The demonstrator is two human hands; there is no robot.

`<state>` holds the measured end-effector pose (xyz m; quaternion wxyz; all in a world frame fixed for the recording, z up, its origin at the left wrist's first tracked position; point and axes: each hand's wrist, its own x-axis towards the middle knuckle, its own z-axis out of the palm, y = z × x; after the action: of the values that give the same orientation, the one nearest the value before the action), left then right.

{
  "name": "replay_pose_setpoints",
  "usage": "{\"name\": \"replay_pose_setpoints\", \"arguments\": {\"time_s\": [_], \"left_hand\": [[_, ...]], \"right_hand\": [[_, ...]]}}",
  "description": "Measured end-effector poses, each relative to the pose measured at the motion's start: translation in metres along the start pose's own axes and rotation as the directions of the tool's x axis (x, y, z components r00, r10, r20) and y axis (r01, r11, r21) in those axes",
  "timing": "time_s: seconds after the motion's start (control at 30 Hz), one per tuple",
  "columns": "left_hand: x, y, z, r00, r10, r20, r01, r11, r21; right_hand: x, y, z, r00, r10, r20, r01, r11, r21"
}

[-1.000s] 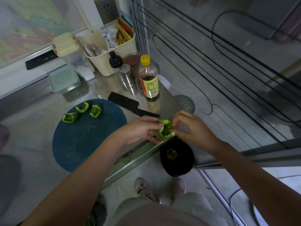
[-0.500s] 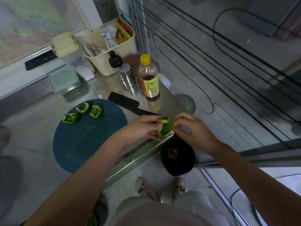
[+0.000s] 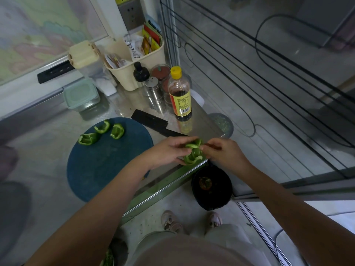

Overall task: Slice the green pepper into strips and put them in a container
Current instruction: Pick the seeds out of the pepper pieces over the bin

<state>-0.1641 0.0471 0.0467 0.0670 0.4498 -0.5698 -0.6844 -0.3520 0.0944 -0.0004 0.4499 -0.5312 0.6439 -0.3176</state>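
Observation:
My left hand (image 3: 169, 152) grips a green pepper piece (image 3: 193, 155) from the left, over the counter's front right edge. My right hand (image 3: 223, 153) pinches the top of the same piece from the right. Three more green pepper pieces (image 3: 101, 132) lie at the far left of a round dark blue cutting board (image 3: 107, 166). A black knife (image 3: 153, 122) lies on the counter just beyond the board. A lidded pale green container (image 3: 81, 96) stands at the back left.
A black bin (image 3: 211, 187) with scraps sits on the floor under my hands. A yellow-capped sauce bottle (image 3: 180, 95), shakers and a cream caddy (image 3: 134, 60) stand at the back. A glass partition runs along the right. My feet are below the counter edge.
Both hands stay on the pepper piece over the bin; my right fingers have shifted slightly along its top edge. Nothing else has moved.

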Motion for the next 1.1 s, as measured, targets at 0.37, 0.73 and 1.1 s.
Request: {"name": "replay_pose_setpoints", "arguments": {"time_s": [0.37,0.73,1.1], "left_hand": [[0.004,-0.005,0.008,0.998,-0.01,-0.054,0.012,0.999,0.03],[0.002,-0.007,0.01,0.999,-0.01,-0.05,0.012,0.999,0.047],[0.003,-0.013,0.019,0.997,0.046,-0.059,-0.045,0.999,0.016]], "right_hand": [[-0.001,-0.006,0.005,0.989,0.127,0.071,-0.126,0.992,-0.02],[-0.004,-0.008,0.007,0.993,0.121,0.006,-0.121,0.992,-0.042],[-0.011,-0.006,0.006,0.924,0.354,0.143,-0.381,0.87,0.312]]}}
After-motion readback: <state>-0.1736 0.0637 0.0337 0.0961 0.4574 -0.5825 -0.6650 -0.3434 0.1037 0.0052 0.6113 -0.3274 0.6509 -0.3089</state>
